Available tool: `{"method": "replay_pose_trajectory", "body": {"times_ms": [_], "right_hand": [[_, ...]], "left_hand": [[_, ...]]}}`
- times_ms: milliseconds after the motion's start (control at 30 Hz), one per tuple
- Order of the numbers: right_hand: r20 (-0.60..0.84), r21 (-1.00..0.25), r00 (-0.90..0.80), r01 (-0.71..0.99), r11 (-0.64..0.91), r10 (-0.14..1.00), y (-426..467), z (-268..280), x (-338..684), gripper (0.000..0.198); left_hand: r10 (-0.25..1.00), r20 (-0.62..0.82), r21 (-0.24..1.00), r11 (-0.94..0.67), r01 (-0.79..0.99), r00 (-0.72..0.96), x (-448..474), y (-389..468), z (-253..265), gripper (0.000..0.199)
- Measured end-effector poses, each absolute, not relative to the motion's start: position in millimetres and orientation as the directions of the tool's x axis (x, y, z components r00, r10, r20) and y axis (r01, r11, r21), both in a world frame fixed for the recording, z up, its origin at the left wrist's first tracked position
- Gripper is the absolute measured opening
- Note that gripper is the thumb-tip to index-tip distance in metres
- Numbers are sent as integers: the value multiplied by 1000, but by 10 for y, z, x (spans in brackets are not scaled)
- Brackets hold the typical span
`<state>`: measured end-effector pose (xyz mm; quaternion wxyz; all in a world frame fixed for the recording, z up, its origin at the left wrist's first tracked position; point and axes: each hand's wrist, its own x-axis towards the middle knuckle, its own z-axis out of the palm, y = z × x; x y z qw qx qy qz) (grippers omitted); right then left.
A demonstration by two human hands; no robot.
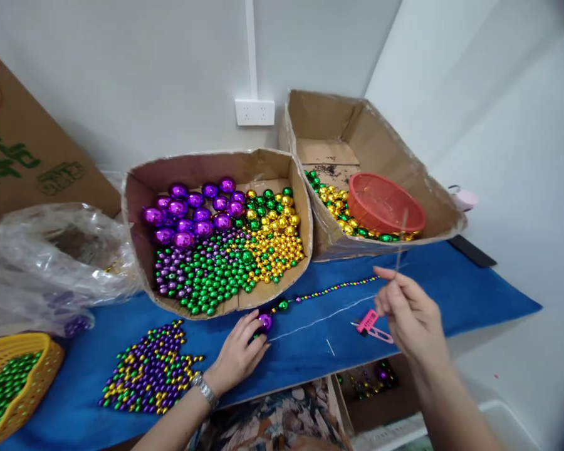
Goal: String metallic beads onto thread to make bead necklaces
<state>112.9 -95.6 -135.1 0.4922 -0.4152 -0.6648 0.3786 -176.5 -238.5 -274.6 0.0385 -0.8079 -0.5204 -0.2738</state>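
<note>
Right hand [411, 313] pinched thin needle [399, 254]; left hand [237, 351] half-curled against large purple bead [265, 322], grip unclear. Beaded strand [337, 287] spanned between them; loosened pinch risked beads sliding off.

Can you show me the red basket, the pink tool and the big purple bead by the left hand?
Red basket [380, 191]: head view, on its inner wall.
Pink tool [368, 320]: head view, on its body.
Purple bead [266, 322]: head view, on its shiny side.

The left hand [237, 352] touches a big purple bead [266, 322] while the right hand [412, 318] pinches a thin rod [398, 255].
</note>
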Motion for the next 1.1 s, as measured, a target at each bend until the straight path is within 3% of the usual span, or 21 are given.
{"method": "replay_pose_trajectory", "body": {"times_ms": [133,333,467,567,633,867,1100], "right_hand": [[198,-895,-420,292,338,886,-1036,-1597,994,29],[118,-855,-612,338,393,782,-1261,-1895,704,29],[84,-872,-595,344,347,800,-1339,-2022,608,31],[75,-866,-562,372,333,824,-1358,-2062,585,32],[61,-857,-548,401,325,834,-1364,-2069,581,33],[3,-854,-546,435,287,838,-1375,-2089,600,34],[-96,-943,-497,323,82,862,-1324,-2260,614,33]], "left_hand": [[833,456,202,-440,875,313,-1760,-2429,-2642,37],[809,562,384,-440,812,172,-1745,-2303,-2254,34],[794,607,430,-287,856,-39,-1929,-1806,-2037,25],[822,548,358,-62,932,-156,-2147,-1347,-2000,23],[842,515,320,-14,947,-162,-2257,-1110,-2034,27],[885,451,313,-34,949,-118,-2296,-931,-2119,22],[904,418,480,-140,866,-86,-2218,-920,-2031,30]]}}
